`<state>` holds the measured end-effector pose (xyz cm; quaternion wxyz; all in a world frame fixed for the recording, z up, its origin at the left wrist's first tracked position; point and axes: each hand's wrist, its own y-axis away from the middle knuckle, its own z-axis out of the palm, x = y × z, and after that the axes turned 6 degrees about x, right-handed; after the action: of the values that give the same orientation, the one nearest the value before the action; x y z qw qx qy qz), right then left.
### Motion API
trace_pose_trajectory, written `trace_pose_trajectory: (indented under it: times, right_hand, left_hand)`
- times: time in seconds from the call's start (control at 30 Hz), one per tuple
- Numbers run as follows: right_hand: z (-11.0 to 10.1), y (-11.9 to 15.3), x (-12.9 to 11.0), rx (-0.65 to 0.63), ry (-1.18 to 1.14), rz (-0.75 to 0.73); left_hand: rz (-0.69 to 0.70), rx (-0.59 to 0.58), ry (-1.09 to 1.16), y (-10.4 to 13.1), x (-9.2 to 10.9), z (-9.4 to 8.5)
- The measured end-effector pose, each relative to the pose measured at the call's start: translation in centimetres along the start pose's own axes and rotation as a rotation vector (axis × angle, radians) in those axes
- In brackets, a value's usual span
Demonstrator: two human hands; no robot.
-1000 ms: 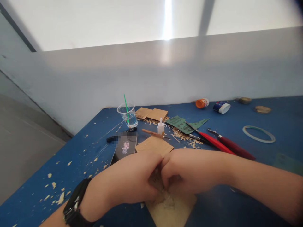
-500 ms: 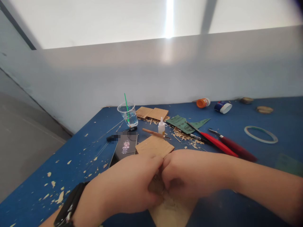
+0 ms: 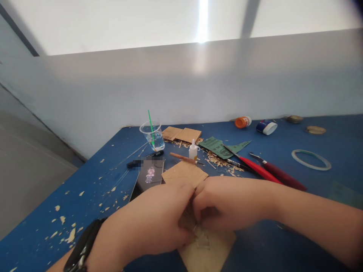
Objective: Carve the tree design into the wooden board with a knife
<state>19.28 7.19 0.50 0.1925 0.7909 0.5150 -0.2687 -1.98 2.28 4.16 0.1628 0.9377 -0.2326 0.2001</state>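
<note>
A thin, pale wooden board (image 3: 208, 255) lies at the bottom centre, with faint lines or thin pieces on its surface, too blurred to make out. My left hand (image 3: 159, 217), a black watch on its wrist, curls over the board's left side, thumb low near the edge. Beside it, touching at the fingertips, my right hand (image 3: 219, 200) is bent into a pinch above the same board. Whatever sits between the fingers is hidden. Just beyond both hands is another wooden square (image 3: 185, 172), partly covered by them.
Behind are a phone (image 3: 150, 173), a black marker (image 3: 155, 154), a wooden-handled tool (image 3: 181, 157), a small dropper bottle (image 3: 193, 151) and a water cup (image 3: 153, 136). Rightward lie green sandpaper (image 3: 215, 146), red-handled tools (image 3: 261, 170) and a tape ring (image 3: 296, 158). Shavings litter the blue table.
My right hand has shifted slightly, uncovering more of the board's marked surface. My left hand stays almost in place. The whole view has moved a little.
</note>
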Motion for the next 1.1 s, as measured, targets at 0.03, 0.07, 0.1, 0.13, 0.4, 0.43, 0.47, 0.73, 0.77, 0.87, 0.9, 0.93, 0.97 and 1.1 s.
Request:
trace_pose_trajectory:
  times: [0.03, 0.07, 0.1, 0.13, 0.4, 0.43, 0.47, 0.73, 0.77, 0.87, 0.9, 0.93, 0.97, 1.1]
  right_hand:
    - [0.0, 0.0, 0.0, 0.000, 0.001, -0.003]
    - [0.0, -0.1, 0.0, 0.000, 0.001, -0.006]
    - [0.1, -0.1, 0.1, -0.001, 0.000, -0.010]
    - [0.1, -0.1, 0.1, 0.001, -0.001, -0.014]
    - [0.3, -0.1, 0.1, -0.006, -0.022, 0.014]
    - [0.3, -0.1, 0.1, -0.008, -0.025, 0.020]
    - [0.3, -0.1, 0.1, -0.008, -0.028, 0.022]
    - [0.3, 0.0, 0.4, -0.012, -0.059, 0.004]
    - [0.2, 0.0, 0.6, -0.014, -0.078, 0.005]
    - [-0.1, -0.2, 1.0, -0.047, -0.144, 0.021]
    - [-0.3, -0.2, 1.2, -0.055, -0.162, 0.026]
    - [-0.5, -0.2, 1.4, -0.061, -0.175, 0.031]
    - [-0.7, -0.2, 1.5, -0.062, -0.182, 0.039]
    - [-1.2, -0.1, 2.0, -0.056, -0.202, 0.071]
  left_hand:
    - [-0.002, 0.001, 0.005, 0.0, 0.0, 0.0]
    - [-0.004, 0.002, 0.004, 0.1, 0.1, 0.0]
    - [-0.005, -0.001, -0.001, 0.1, 0.1, 0.0]
    - [-0.004, -0.004, -0.009, 0.1, 0.1, -0.1]
    - [0.048, 0.028, -0.084, 0.0, 0.1, -0.2]
    - [0.050, 0.035, -0.090, 0.0, 0.1, -0.1]
    - [0.049, 0.039, -0.094, 0.1, 0.2, -0.1]
    - [0.036, 0.022, -0.091, 0.3, 0.3, 0.0]
    - [0.040, 0.013, -0.085, 0.2, 0.2, 0.0]
    - [0.050, 0.015, -0.099, 0.1, -0.1, 0.0]
    - [0.051, 0.016, -0.111, 0.1, -0.2, 0.0]
    - [0.052, 0.015, -0.119, 0.1, -0.3, 0.0]
    - [0.052, 0.013, -0.124, 0.1, -0.4, 0.0]
    - [0.055, 0.012, -0.101, 0.2, -0.6, -0.2]
